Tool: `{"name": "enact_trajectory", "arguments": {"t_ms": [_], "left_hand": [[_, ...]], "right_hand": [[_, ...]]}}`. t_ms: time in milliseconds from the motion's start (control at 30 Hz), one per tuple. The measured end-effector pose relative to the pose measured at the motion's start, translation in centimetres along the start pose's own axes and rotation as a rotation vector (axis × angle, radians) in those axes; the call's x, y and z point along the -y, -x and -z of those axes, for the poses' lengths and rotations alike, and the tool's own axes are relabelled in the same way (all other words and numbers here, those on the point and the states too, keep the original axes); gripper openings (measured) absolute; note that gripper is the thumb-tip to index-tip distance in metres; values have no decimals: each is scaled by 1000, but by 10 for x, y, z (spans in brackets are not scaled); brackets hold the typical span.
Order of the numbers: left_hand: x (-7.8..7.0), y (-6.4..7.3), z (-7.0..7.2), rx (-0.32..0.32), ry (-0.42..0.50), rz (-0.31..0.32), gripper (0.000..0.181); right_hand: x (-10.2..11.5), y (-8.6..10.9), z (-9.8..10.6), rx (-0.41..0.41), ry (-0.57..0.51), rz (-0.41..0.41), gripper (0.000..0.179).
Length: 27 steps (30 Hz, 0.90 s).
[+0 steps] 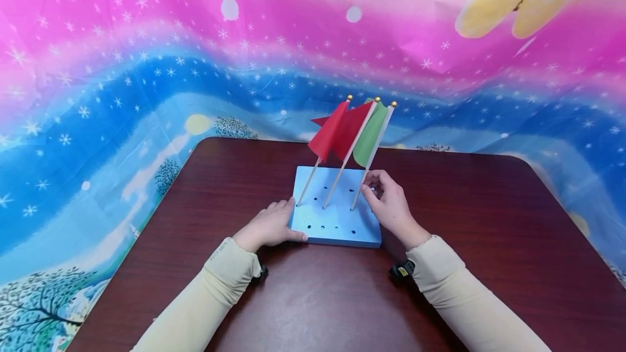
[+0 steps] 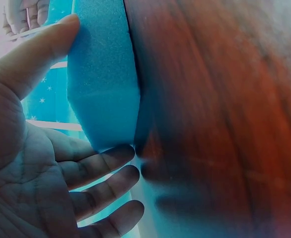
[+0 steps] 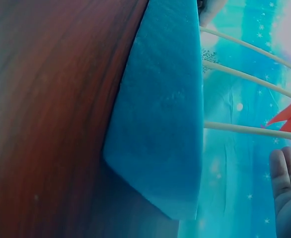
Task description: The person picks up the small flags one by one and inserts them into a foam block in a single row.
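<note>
A light blue foam block (image 1: 337, 236) with several holes lies on the table. Three small flags on wooden sticks stand tilted in its middle row: a red flag (image 1: 329, 132), another red flag (image 1: 351, 128) and, at the right, a green flag (image 1: 371, 134). My left hand (image 1: 272, 224) holds the block's front left corner, thumb on the front edge and fingers at the left side (image 2: 103, 74). My right hand (image 1: 390, 204) is beside the green flag's stick (image 3: 250, 130). In the right wrist view its fingers lie straight, slightly apart from the stick; the thumb is hidden there.
The dark reddish-brown table (image 1: 489, 221) extends around the block on all sides. Behind it hangs a pink and blue patterned cloth (image 1: 293, 42). A small black device (image 1: 402, 270) sits at the right wrist, under the sleeve cuff.
</note>
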<state>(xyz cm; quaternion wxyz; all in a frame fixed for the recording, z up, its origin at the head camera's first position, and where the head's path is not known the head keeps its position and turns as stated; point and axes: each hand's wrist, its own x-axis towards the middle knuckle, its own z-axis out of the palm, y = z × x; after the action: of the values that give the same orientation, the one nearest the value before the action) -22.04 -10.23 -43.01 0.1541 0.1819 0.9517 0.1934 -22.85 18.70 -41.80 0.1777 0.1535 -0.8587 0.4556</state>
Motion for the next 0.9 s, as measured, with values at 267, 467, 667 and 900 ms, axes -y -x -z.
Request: {"name": "enact_trajectory", "arguments": {"t_ms": [267, 467, 667, 900], "left_hand": [[-2, 1, 1, 6, 6, -3, 107], [-4, 2, 3, 5, -4, -1, 107], [-4, 1, 3, 4, -2, -6, 106], [-2, 2, 2, 7, 1, 14, 107]], "right_hand": [[-8, 4, 13, 53, 27, -78, 21], [-13, 8, 23, 81, 70, -91, 18], [-22, 10, 33, 104, 91, -82, 20], [-30, 12, 43, 149, 101, -79, 28]]}}
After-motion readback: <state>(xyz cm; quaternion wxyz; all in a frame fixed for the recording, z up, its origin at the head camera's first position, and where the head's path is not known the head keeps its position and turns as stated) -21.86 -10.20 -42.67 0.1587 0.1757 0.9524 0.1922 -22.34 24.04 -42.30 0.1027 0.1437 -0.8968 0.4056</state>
